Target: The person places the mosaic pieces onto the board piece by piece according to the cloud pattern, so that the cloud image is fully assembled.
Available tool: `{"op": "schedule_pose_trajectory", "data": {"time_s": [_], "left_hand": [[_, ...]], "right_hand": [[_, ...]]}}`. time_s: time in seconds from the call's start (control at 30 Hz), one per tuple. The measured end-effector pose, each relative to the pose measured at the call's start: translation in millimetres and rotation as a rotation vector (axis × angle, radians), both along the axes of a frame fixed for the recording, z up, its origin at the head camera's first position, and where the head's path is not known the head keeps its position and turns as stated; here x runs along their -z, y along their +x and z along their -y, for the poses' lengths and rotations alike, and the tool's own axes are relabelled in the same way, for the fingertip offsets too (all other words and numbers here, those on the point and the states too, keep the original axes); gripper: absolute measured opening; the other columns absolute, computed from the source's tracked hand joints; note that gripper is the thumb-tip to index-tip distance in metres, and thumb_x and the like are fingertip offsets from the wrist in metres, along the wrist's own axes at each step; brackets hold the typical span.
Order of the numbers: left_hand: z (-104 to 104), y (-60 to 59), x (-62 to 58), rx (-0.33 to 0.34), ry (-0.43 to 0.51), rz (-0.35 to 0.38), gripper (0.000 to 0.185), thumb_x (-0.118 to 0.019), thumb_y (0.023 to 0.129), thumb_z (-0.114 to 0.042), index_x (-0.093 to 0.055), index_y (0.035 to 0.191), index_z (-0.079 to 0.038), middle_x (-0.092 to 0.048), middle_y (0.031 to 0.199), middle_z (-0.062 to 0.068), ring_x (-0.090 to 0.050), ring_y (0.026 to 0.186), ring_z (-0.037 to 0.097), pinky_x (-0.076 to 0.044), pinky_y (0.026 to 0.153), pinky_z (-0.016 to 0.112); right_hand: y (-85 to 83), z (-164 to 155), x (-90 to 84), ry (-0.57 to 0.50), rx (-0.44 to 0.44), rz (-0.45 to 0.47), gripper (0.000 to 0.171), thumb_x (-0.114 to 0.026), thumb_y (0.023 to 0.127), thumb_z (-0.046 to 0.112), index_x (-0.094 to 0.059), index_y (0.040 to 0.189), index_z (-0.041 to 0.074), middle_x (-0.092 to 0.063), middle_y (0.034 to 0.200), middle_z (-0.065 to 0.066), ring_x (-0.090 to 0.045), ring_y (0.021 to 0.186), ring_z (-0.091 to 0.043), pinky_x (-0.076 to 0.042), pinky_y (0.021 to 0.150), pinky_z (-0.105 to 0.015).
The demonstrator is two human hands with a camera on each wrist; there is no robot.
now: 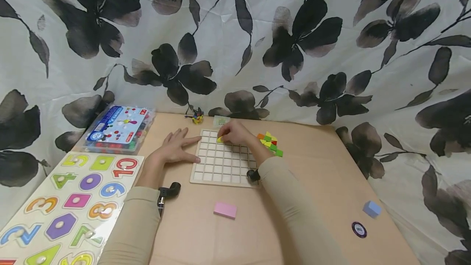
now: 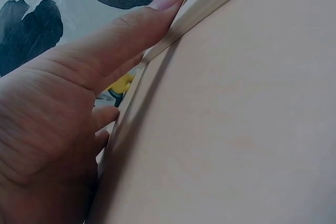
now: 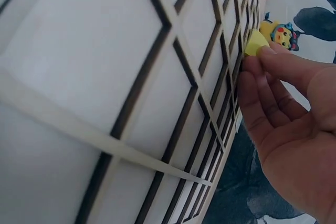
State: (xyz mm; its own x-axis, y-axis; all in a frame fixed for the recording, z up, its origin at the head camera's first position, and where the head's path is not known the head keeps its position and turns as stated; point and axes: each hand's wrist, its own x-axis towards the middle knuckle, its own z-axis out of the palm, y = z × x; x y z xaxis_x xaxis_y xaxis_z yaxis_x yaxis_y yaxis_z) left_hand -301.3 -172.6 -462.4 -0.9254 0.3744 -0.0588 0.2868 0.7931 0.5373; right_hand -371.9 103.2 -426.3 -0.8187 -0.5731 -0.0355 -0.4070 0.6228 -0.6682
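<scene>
1. The left hand [image 1: 176,147] lies flat, fingers straight, on the worktop [image 1: 316,183], its thumb against the grid board [image 1: 224,162] edge; keeping that pressure should stop the board sliding.
2. The right hand [image 1: 235,133] pinches a yellow piece [image 1: 220,139] over a far-row cell; I judge it should go in level and square.
3. Only the right wrist view shows the fingertips [image 3: 262,64] around the piece; only the head view shows the spare coloured pieces [image 1: 270,142].

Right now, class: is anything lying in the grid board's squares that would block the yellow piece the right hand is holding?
Nothing visible does. The right hand pinches the yellow piece over the grid board, whose visible squares lie bare. The left hand rests at its left edge.
</scene>
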Motion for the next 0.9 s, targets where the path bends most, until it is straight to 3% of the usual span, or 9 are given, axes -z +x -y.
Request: {"op": "schedule_pose_trajectory", "data": {"time_s": [0.23,0.53,0.7,0.9], "left_hand": [[2,0.6,-1.1,-0.005,0.002,0.011,0.094,-0.079,0.08,-0.066,-0.045,0.159,-0.026,-0.007,0.172,0.029,0.001,0.159,0.052,0.007,0.127,0.066],[1,-0.1,-1.6,-0.001,0.005,-0.003,0.094,-0.079,0.079,-0.066,-0.046,0.158,-0.026,-0.009,0.172,0.03,0.0,0.159,0.052,0.006,0.127,0.067],[0,1.2,-0.2,-0.006,0.0,0.0,0.094,-0.079,0.079,-0.066,-0.047,0.158,-0.027,-0.009,0.172,0.029,0.0,0.159,0.051,0.005,0.127,0.066],[-1,2.6,-1.7,-0.003,0.007,-0.002,0.094,-0.08,0.079,-0.064,-0.046,0.158,-0.026,-0.008,0.172,0.028,0.0,0.159,0.051,0.006,0.127,0.066]], "right_hand": [[1.4,3,-0.3,0.055,-0.018,-0.039,0.011,-0.072,0.096,0.003,-0.082,0.101,0.005,-0.077,0.095,-0.006,-0.058,0.083,-0.013,-0.049,0.076,-0.023],[1.1,-3,1.8,0.087,-0.056,-0.063,0.02,-0.069,0.098,0.005,-0.08,0.114,0.007,-0.077,0.109,-0.009,-0.06,0.091,-0.017,-0.052,0.081,-0.028],[7.5,-22,-3.0,-0.025,-0.012,-0.083,0.026,-0.068,0.099,0.007,-0.076,0.124,0.006,-0.074,0.121,-0.012,-0.062,0.096,-0.02,-0.053,0.08,-0.03],[23.9,-71,-18.7,-0.285,0.155,-0.134,0.03,-0.07,0.1,0.013,-0.072,0.13,0.01,-0.066,0.131,-0.019,-0.061,0.102,-0.026,-0.053,0.075,-0.028]]}}
